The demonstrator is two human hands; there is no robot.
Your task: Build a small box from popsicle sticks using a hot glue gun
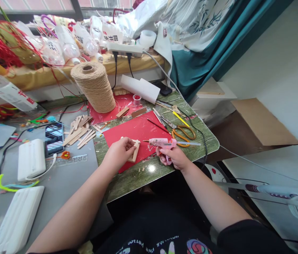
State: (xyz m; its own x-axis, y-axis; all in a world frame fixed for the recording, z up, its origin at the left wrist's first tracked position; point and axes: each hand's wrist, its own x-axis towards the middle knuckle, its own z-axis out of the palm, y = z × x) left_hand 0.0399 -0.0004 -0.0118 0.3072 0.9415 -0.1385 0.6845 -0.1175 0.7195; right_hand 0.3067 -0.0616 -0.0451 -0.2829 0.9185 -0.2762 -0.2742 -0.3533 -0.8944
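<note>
My right hand (pixel 174 157) is wrapped around the handle of a pink hot glue gun (pixel 162 142), its nozzle pointing left and a clear glue stick poking out at the back. Just left of the nozzle, a small piece made of wooden craft sticks (pixel 136 151) lies on a red sheet (pixel 145 128). My left hand (pixel 121 152) grips this piece from above with bent fingers, hiding much of it. Loose craft sticks (pixel 78 129) are heaped on the grey surface farther left.
A large twine spool (pixel 93 88) stands behind the red sheet. Orange-handled scissors (pixel 183 133), a yellow pen (pixel 181 119) and pencils lie at the right. Phone (pixel 54 137) and white power banks (pixel 31 159) sit left. A black cable (pixel 203 135) crosses the table's right side.
</note>
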